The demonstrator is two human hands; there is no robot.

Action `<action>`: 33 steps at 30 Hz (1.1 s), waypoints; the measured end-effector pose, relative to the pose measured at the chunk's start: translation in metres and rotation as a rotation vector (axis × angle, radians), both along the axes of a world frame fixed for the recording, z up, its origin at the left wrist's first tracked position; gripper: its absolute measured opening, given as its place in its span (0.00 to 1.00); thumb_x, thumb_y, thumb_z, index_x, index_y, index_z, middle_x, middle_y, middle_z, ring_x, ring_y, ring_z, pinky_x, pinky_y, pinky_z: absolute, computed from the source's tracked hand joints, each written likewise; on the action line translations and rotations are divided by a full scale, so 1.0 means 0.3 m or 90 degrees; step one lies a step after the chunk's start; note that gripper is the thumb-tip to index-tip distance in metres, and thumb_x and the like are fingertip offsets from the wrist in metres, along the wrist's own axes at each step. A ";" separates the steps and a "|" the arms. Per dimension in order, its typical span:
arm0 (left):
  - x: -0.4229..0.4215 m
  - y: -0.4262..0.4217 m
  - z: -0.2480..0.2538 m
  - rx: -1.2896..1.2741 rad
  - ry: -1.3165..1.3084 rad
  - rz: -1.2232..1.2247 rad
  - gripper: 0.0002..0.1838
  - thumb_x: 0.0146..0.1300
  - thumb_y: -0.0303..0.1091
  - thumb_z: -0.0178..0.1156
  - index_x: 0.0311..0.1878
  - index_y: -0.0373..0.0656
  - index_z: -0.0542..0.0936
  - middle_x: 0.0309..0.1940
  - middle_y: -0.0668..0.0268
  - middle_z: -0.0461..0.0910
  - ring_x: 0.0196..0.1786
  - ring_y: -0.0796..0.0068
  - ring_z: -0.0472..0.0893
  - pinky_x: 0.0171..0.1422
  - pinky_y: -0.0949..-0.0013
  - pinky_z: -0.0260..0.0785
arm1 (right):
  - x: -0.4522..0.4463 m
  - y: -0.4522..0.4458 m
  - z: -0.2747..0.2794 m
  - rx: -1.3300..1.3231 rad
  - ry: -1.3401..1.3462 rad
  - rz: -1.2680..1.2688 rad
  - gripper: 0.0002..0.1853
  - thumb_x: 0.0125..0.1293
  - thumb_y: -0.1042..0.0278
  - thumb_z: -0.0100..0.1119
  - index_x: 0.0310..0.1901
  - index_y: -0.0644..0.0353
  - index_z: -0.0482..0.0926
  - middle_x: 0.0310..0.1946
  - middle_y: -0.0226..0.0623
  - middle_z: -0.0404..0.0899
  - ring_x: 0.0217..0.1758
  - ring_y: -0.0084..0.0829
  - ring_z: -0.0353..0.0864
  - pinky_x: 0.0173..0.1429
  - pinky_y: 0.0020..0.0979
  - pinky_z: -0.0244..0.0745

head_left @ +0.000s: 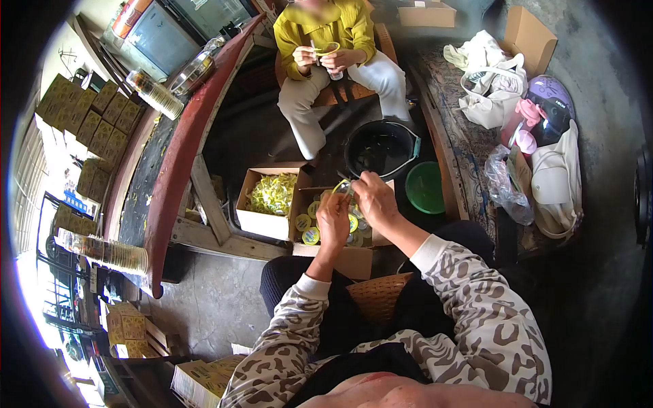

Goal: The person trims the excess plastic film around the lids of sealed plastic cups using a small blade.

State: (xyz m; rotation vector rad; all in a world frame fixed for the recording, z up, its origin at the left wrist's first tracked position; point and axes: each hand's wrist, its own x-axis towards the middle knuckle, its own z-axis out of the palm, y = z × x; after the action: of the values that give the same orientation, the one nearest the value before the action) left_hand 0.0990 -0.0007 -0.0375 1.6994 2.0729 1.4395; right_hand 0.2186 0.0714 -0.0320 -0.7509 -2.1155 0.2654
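Note:
Above an open cardboard box [354, 261], my left hand [332, 217] is closed around a small clear round tub with a yellow rim [342, 186]. My right hand [374, 199] is closed with its fingertips at the tub's right side. Whatever its fingers pinch is hidden, though a thin dark thing pokes out near the rim. Below both hands, several round tubs with yellow-and-white labels [311, 235] lie in the box. Just left of it stands another carton [262, 222], filled with thin yellow and white strips [272, 193].
Opposite sits a person in a yellow top [343, 27], holding a yellow-rimmed piece. Between us are a black bucket [381, 146] and a green basin [423, 187]. A red-edged table [187, 143] with stacked lids [102, 251] stands left. Bags [554, 173] lie on the right bench.

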 end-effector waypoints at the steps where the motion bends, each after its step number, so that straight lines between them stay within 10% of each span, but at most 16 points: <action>1: 0.014 -0.005 -0.003 -0.017 -0.018 -0.012 0.05 0.65 0.27 0.65 0.37 0.34 0.82 0.31 0.56 0.79 0.30 0.62 0.81 0.33 0.63 0.70 | -0.001 0.021 -0.020 -0.027 -0.001 -0.033 0.07 0.49 0.80 0.63 0.29 0.61 0.75 0.32 0.41 0.73 0.41 0.41 0.78 0.43 0.40 0.76; 9: -0.040 0.024 -0.037 0.091 0.065 -0.037 0.09 0.68 0.27 0.62 0.49 0.35 0.78 0.38 0.53 0.81 0.36 0.58 0.83 0.38 0.60 0.74 | 0.007 0.042 -0.010 -0.266 0.093 -0.007 0.02 0.58 0.76 0.66 0.33 0.61 0.83 0.33 0.40 0.77 0.37 0.44 0.81 0.41 0.41 0.76; 14: -0.026 0.001 0.009 -0.009 0.014 -0.016 0.07 0.66 0.25 0.59 0.45 0.33 0.76 0.37 0.48 0.80 0.40 0.47 0.80 0.43 0.53 0.73 | 0.011 0.019 0.008 -0.157 0.050 0.041 0.03 0.57 0.77 0.66 0.33 0.61 0.81 0.32 0.39 0.76 0.39 0.42 0.81 0.43 0.40 0.77; 33: -0.024 0.005 0.027 0.027 0.027 0.002 0.06 0.66 0.26 0.61 0.41 0.34 0.83 0.28 0.53 0.78 0.28 0.54 0.79 0.34 0.58 0.69 | 0.000 -0.006 0.013 0.027 -0.006 0.032 0.08 0.50 0.80 0.65 0.28 0.61 0.74 0.32 0.39 0.72 0.38 0.39 0.77 0.43 0.37 0.76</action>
State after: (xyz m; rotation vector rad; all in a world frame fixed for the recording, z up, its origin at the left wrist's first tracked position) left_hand 0.0916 0.0008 -0.0292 1.7574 2.0825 1.4712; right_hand 0.2185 0.0695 -0.0280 -0.6756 -2.1439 0.2438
